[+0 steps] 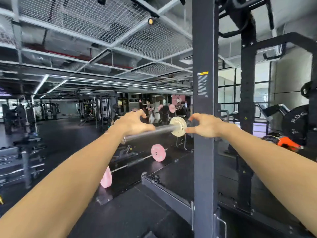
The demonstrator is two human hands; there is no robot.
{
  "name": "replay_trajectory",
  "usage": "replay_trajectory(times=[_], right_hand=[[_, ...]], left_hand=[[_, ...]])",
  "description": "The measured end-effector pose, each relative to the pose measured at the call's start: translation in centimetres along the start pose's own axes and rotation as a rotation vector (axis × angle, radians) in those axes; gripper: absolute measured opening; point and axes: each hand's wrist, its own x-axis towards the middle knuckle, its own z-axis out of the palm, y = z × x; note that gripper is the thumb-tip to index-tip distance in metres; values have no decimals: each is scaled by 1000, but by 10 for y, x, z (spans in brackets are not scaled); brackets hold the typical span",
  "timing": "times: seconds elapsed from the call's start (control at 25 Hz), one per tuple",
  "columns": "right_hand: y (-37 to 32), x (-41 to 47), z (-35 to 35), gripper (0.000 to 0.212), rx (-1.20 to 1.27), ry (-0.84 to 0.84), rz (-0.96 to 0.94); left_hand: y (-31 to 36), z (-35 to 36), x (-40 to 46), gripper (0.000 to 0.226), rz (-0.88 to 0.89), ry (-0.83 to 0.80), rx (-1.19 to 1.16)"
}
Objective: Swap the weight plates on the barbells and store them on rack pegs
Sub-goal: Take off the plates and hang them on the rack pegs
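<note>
Head view shows a wide gym with a black floor (pixel 65 134) and a grid ceiling (pixel 85 23); the biggest thing close to the camera is a black rack upright (pixel 205 152) which stands from the bottom to the top of the picture, right of the middle, with a small warning label (pixel 202 83) on it; behind it, further right, stands a second black upright (pixel 247 100), and at the far right a large black plate (pixel 296 124) with white letters hangs on the rack. A steel barbell sleeve (pixel 149 133) comes out from beside the near upright toward the left, at about chest height; on it, close to the upright, sits a small cream weight plate (pixel 178 126), upright on the sleeve. Lower, on the floor, lies a second barbell (pixel 135 162) with one pink plate (pixel 158 152) at its far end and another pink plate (pixel 106 177) at its near end. Both arms reach forward; the left hand (pixel 132 122) rests on top of the steel sleeve, left of the cream plate, fingers loosely curled and not closed around anything; the right hand (pixel 205 125) is just beside the right face of the cream plate, in front of the near upright, fingers spread and curved, thumb tip touching or almost touching the plate's edge; I cannot tell which.
</note>
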Motion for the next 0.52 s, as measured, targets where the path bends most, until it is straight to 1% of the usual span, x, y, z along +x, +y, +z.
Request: replay_trajectory(times=[0.16,0.28,0.4,0.52], right_hand=[[-99,42,38,65,41,-16,-78],[-155,75,60,68,111,-42,-120],[-180,107,79,66,127,-49,-115],[-184,143,98,66,120,-54,-92]], left_hand=[[-102,-34,-2,77,-67,15,12],[-163,-50,5,74,-108,19,4],[-201,-50,22,71,-116,22,-40],[-226,-38,53,67,-110,19,-74]])
